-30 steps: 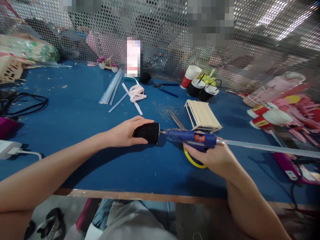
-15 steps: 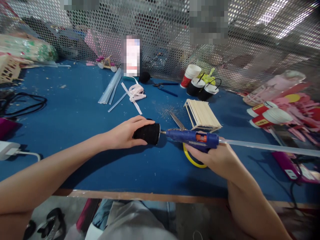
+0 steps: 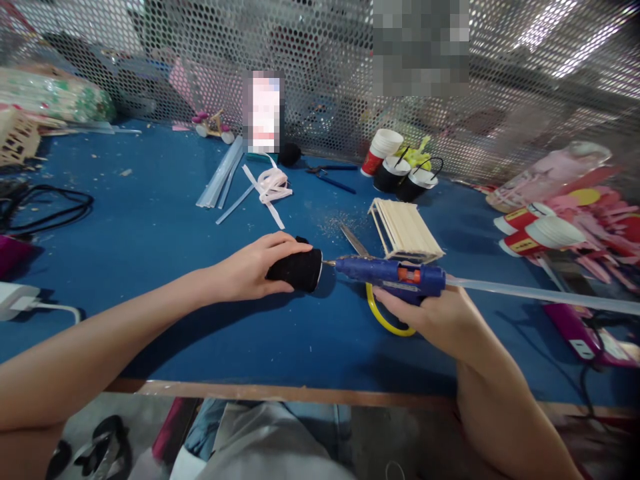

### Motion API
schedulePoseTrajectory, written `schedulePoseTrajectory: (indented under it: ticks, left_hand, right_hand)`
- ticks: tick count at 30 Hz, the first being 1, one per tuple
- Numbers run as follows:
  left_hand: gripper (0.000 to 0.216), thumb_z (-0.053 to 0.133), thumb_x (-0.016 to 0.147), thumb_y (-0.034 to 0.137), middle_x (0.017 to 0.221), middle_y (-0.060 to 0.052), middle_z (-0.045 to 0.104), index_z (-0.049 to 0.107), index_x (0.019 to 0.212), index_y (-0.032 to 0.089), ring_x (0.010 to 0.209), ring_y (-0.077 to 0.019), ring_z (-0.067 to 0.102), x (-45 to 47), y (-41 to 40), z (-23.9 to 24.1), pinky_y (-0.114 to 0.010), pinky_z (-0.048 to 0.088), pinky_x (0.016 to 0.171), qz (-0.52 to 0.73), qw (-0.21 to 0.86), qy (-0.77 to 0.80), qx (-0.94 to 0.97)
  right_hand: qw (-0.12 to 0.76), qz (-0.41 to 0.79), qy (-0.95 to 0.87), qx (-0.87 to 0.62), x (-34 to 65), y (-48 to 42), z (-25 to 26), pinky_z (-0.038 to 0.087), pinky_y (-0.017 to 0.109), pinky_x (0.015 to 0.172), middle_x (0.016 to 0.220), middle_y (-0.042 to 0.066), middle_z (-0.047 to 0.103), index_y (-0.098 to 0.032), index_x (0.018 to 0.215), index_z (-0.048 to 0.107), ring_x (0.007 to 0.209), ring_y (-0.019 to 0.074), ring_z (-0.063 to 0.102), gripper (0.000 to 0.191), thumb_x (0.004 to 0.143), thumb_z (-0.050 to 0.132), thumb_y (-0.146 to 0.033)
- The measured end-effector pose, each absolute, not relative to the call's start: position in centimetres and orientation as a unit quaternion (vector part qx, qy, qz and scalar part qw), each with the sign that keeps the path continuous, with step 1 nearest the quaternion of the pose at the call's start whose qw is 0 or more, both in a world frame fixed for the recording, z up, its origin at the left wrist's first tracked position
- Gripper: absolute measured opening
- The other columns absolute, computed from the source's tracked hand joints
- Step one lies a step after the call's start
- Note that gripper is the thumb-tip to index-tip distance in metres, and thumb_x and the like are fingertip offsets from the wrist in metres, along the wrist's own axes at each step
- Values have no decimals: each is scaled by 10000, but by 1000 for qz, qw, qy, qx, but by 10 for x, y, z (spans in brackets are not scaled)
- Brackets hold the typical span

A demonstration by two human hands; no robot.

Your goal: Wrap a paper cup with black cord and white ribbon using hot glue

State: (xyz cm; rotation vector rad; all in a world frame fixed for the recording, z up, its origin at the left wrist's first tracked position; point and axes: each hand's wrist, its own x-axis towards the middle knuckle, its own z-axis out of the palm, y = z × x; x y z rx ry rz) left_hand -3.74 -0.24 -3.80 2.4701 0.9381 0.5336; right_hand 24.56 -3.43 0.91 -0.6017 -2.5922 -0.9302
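Note:
My left hand [image 3: 260, 267] is wrapped round a black-covered paper cup [image 3: 300, 270], which lies on its side with its white-edged end facing right. In my right hand [image 3: 440, 310] is a blue hot glue gun [image 3: 385, 273], pointed left, a long clear glue stick [image 3: 530, 297] running out of its back. The gun's metal nozzle comes close to the cup's white edge; whether they touch I cannot tell. Under the gun lie scissors with yellow handles [image 3: 385, 320], partly hidden by it and my right hand.
Beyond the gun stands a small wooden-stick rack [image 3: 410, 230]. Further back are black cups with handles [image 3: 393, 175], pliers [image 3: 333, 177], a coiled white ribbon [image 3: 273, 187] and clear glue sticks [image 3: 220, 177]. Red cups [image 3: 540, 233] lie at right. A perforated metal screen [image 3: 330, 73] borders the table's back.
The glue gun has shifted slightly right in my right hand's grip. The cup under my left hand has moved a touch to the right as well.

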Motion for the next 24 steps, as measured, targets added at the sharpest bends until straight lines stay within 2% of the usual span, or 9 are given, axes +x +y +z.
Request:
schedulePoseTrajectory:
  ticks: [5, 10, 12, 16, 19, 22, 24]
  left_hand:
    - [593, 630, 789, 271, 1276, -128, 451, 383, 1322, 190, 1197, -244, 443, -37, -3, -39, -399, 378, 1026, 194, 212, 335, 897]
    - [596, 630, 788, 280, 1274, -124, 455, 383, 1324, 198, 1192, -242, 449, -37, -2, -40, -396, 384, 1021, 195, 210, 336, 897]
    - [596, 631, 787, 286, 1275, -126, 456, 387, 1322, 194, 1192, -243, 450, -38, -2, -41, -396, 384, 1021, 193, 212, 338, 896]
    - [597, 626, 792, 292, 1283, -120, 451, 379, 1328, 204, 1198, -241, 448, -38, -1, -41, -396, 384, 1022, 196, 216, 339, 895]
    - [606, 626, 793, 294, 1285, -124, 449, 372, 1334, 195, 1201, -236, 446, -38, -1, -40, -387, 382, 1024, 196, 222, 338, 894]
    - [613, 629, 791, 297, 1285, -131, 450, 372, 1336, 182, 1203, -240, 443, -38, -1, -40, -388, 382, 1023, 191, 223, 340, 893]
    - [610, 626, 794, 301, 1281, -132, 454, 373, 1335, 182, 1198, -242, 448, -38, 0, -39, -390, 387, 1016, 190, 223, 343, 892]
  right_hand:
    - [163, -318, -912, -203, 248, -33, 4, 402, 248, 389, 444, 20, 587, -183, 710, 726, 427, 158, 569, 349, 797, 436, -10]
    - [118, -295, -916, -244, 252, -35, 2, 462, 267, 471, 470, 24, 588, -231, 768, 729, 524, 182, 615, 290, 808, 479, -89]
    - [124, -285, -918, -246, 254, -36, 2, 466, 266, 494, 415, 8, 529, -243, 772, 729, 511, 176, 604, 324, 821, 451, -84]
    - [153, -263, -926, -223, 254, -38, 4, 426, 256, 481, 295, -44, 349, -243, 762, 728, 363, 141, 484, 398, 823, 402, -23]
    - [165, -263, -923, -228, 251, -40, 6, 451, 272, 534, 368, -13, 474, -235, 756, 726, 457, 160, 557, 396, 811, 406, -9]
    - [176, -261, -921, -228, 249, -42, 8, 486, 290, 616, 555, 26, 634, -237, 758, 724, 600, 174, 627, 406, 799, 401, 7]
    - [172, -263, -922, -225, 248, -43, 8, 496, 291, 626, 618, 34, 669, -230, 752, 724, 609, 169, 632, 418, 803, 387, 12]
